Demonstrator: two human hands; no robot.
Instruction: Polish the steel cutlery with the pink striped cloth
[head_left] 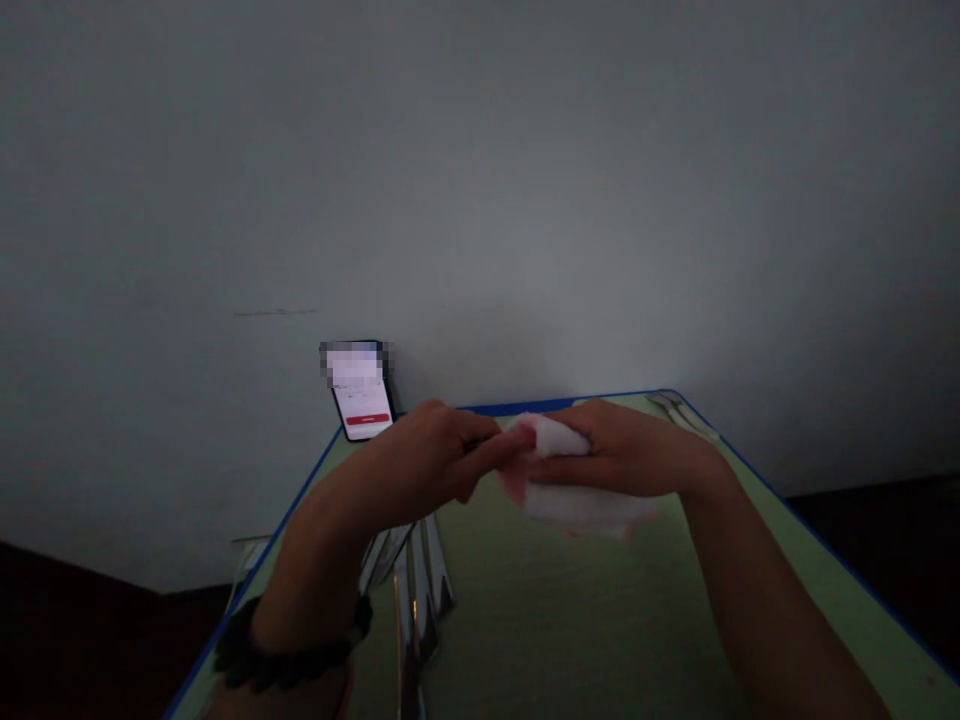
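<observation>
A white cloth with pink edges is bunched in my right hand, its loose part hanging below the fingers. My left hand is closed, fingertips meeting the cloth. A small dark sliver shows between its thumb and fingers, but I cannot make out what it is. Both hands are above the table, close together at its middle. Under my left wrist lie several pieces of metal cutlery, handles toward me, their far ends hidden by the hand. More slim cutlery lies at the far right corner.
A phone with a lit screen leans against the grey wall at the table's far left corner. The green tabletop has a blue edge and meets the wall. Dark floor lies on both sides.
</observation>
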